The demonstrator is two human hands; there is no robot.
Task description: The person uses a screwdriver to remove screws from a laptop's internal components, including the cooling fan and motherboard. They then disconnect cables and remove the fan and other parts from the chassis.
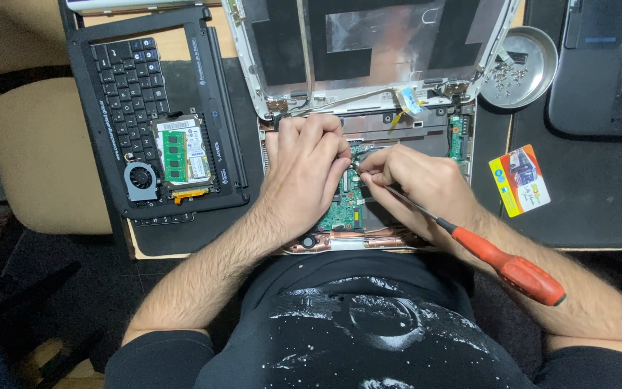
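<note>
- Two hands meet at frame centre over the opened white laptop base, where the green circuit board lies exposed.
- I see my right hand clamped on a red-handled screwdriver, its tip at the board; my left hand is curled together, pressing beside it.
- I judge the board thin, stiff and fragile: best gripped by its edges only.
- Black keyboard bezel carrying a memory module sits upper left; round metal screw dish upper right; yellow card on the surface at right.
- Loose ribbon cables near the hinge crowd the work.
</note>
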